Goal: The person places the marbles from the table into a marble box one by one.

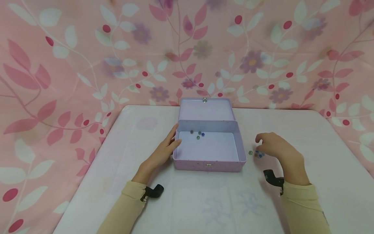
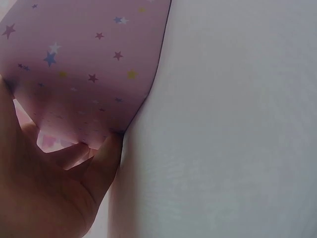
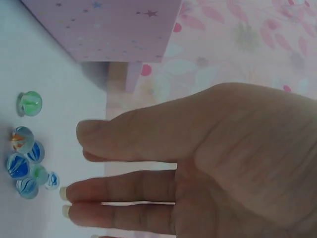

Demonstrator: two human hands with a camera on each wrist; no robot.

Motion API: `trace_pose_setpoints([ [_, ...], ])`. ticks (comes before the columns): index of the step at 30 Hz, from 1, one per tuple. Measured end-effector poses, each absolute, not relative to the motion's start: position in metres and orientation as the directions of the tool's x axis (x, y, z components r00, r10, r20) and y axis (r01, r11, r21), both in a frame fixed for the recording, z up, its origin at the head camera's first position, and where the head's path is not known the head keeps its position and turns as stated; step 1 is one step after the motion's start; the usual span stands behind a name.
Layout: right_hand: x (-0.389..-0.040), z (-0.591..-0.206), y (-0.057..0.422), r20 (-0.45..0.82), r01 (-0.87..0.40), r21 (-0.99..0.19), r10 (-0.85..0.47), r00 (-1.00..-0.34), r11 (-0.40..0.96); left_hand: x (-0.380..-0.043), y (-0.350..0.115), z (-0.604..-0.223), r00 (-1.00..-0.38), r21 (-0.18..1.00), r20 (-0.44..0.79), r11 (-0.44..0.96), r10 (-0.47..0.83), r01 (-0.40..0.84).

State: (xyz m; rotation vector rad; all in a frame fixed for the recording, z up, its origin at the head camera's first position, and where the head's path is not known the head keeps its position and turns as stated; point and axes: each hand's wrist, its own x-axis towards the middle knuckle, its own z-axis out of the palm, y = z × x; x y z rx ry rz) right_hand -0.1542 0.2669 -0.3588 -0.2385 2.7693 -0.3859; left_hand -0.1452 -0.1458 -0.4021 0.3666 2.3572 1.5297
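An open lilac tin box (image 1: pixel 208 166) with a star pattern stands on the white table, its hinged lid (image 1: pixel 205 110) tilted back. Several glass marbles (image 1: pixel 198 137) lie inside, toward the back left. My left hand (image 1: pixel 160 154) holds the box's left side, thumb at the rim and fingers along the outer wall (image 2: pixel 94 94). To the right of the box, my right hand (image 1: pixel 276 146) hovers over a loose cluster of marbles (image 3: pixel 19 166), blue, green and orange-streaked. One green marble (image 3: pixel 31 103) lies apart, nearer the box. Nothing shows between the right thumb and fingers.
A pink floral cloth (image 1: pixel 187 48) hangs right behind the table's (image 1: pixel 204 208) back edge. Black camera mounts (image 1: pixel 155 191) stick out from both wrists, below the beige sleeves (image 1: pixel 301 198).
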Motion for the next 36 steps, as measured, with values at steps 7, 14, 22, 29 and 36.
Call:
trace_pose_setpoints([
  [7,-0.155,-0.363,0.272,-0.332,-0.086,-0.251,-0.170,-0.928,0.964,-0.143,-0.146,-0.400,-0.919,0.916,-0.104,0.396,0.380,0.060],
  [14,-0.161,-0.377,0.276,-0.338,-0.104,-0.276,-0.198,-0.920,0.956,-0.143,-0.146,-0.399,-0.918,0.913,-0.103,0.402,0.383,0.065],
  [22,-0.168,-0.388,0.278,-0.318,-0.108,-0.293,-0.203,-0.926,0.950,-0.143,-0.146,-0.399,-0.918,0.911,-0.105,0.408,0.382,0.065],
  [29,-0.171,-0.395,0.281,-0.270,-0.117,-0.302,-0.203,-0.941,0.946,-0.143,-0.146,-0.399,-0.917,0.914,-0.103,0.400,0.385,0.065],
  [36,-0.172,-0.397,0.281,-0.238,-0.125,-0.306,-0.203,-0.950,0.944,-0.147,-0.147,-0.406,-0.918,0.918,-0.094,0.390,0.385,0.069],
])
